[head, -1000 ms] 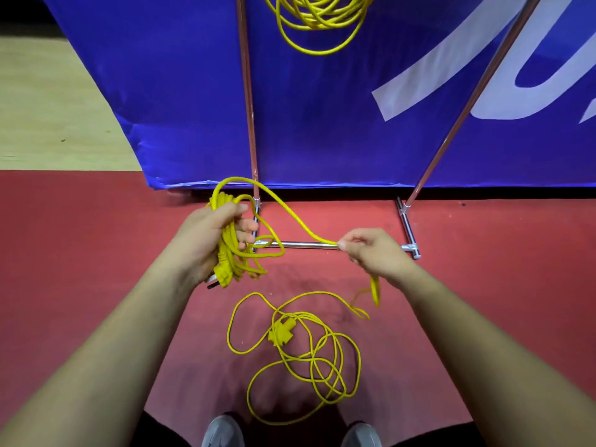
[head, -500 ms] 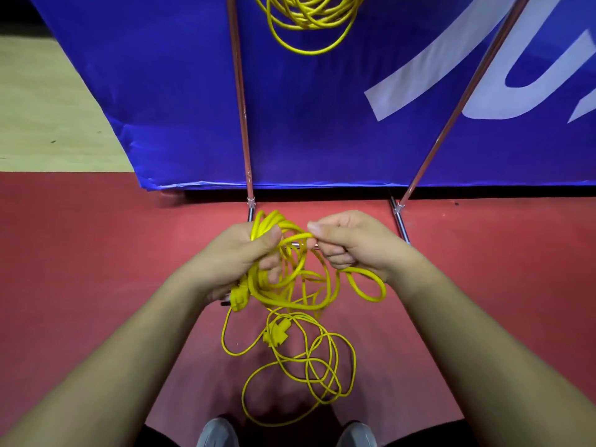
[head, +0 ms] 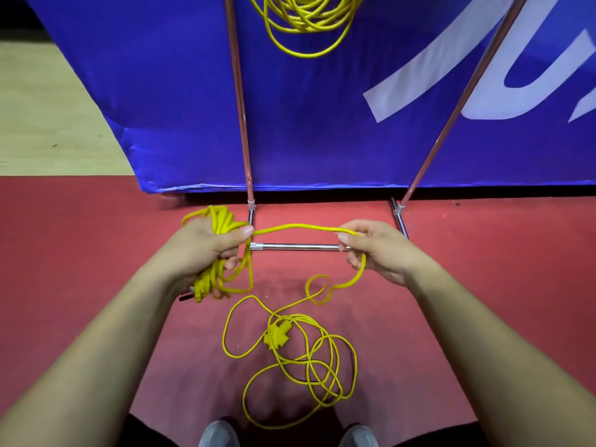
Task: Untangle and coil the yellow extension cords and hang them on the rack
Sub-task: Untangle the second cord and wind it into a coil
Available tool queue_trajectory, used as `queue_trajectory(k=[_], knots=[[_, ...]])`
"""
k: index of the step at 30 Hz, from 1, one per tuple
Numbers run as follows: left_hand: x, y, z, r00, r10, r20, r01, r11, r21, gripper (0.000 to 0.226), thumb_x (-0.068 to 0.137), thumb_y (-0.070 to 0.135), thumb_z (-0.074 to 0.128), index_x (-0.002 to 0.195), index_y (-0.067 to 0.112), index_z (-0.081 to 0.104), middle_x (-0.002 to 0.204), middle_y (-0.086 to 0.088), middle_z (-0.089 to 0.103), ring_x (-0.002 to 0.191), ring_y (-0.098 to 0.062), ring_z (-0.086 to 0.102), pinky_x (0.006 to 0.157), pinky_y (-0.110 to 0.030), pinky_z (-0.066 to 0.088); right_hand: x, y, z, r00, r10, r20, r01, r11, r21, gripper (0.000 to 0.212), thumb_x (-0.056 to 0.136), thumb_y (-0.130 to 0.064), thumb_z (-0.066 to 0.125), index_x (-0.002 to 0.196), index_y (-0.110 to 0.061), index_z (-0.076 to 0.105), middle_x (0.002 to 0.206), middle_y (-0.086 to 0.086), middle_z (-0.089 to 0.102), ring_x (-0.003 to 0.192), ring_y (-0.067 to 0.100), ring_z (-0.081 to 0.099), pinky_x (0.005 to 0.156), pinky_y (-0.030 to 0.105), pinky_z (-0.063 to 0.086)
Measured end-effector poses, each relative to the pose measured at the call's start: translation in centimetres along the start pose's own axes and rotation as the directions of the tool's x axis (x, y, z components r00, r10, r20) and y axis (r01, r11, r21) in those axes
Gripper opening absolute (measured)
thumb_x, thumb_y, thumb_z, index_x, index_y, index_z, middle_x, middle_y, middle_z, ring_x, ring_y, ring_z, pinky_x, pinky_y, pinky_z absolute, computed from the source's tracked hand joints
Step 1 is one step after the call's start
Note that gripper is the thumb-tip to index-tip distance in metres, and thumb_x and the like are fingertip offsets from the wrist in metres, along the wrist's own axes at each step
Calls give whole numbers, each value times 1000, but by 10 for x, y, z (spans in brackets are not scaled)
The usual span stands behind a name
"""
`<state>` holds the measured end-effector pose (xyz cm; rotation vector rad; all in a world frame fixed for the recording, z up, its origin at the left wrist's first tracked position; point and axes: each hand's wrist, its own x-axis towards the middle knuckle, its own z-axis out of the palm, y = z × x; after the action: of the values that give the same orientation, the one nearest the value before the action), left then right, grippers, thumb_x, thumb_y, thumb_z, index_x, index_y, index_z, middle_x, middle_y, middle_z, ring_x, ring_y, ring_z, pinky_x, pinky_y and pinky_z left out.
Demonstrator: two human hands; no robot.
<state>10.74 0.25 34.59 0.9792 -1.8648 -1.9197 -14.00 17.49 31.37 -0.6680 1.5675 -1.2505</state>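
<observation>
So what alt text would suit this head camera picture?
A left hand grips a bundle of yellow cord coils while the right hand pinches its free strand; more cord lies tangled on the red floor, and another coil hangs above.

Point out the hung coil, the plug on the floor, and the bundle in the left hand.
Hung coil [head: 306, 24]: head view, on its massed yellow loops.
Plug on the floor [head: 277, 333]: head view, on the plug's body amid the loose cord.
Bundle [head: 222, 217]: head view, on the loops above the left hand's grip.
</observation>
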Motion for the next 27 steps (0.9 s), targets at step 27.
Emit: queue_trajectory(k=[27], knots=[[-22,10,25,886,-316,339,363,928,-85,47,86,26,58,102,-19,56,80,-32,69,58,-31,70,51,-32,57,-17,-42,48,949,-236,208,307,547,-779,9,92,-23,64,86,-21,71,64,-10,59,62,3,48,66,25,41]])
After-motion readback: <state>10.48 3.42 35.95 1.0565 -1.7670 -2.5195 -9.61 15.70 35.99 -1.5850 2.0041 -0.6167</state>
